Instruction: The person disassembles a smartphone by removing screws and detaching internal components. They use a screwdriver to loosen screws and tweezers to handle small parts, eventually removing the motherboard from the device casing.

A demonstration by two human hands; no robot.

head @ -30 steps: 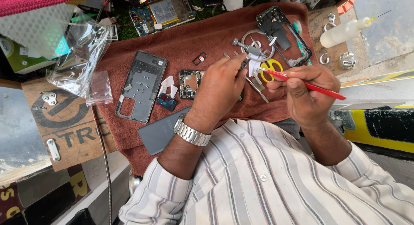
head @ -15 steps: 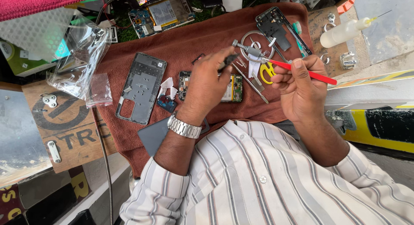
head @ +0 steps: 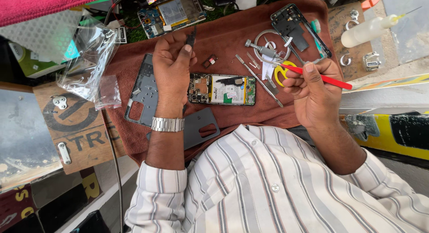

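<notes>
Left hand (head: 172,67) pinching small dark part (head: 192,37) near far edge of brown cloth (head: 232,32). Right hand (head: 308,92) pinching red tweezers (head: 319,76). Opened phone (head: 222,89) flat mid-cloth between hands; probably light, stiff, fragile; best gripped by side edges.

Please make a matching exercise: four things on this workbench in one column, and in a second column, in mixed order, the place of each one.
Things:
1. red-handled tool
2. opened phone
3. white squeeze bottle
4. clear plastic bag

Places:
A. at the cloth's left edge
B. in the right hand
C. on the brown cloth, between the hands
D. off the cloth, at the top right

Pairs: 1-B, 2-C, 3-D, 4-A
</notes>
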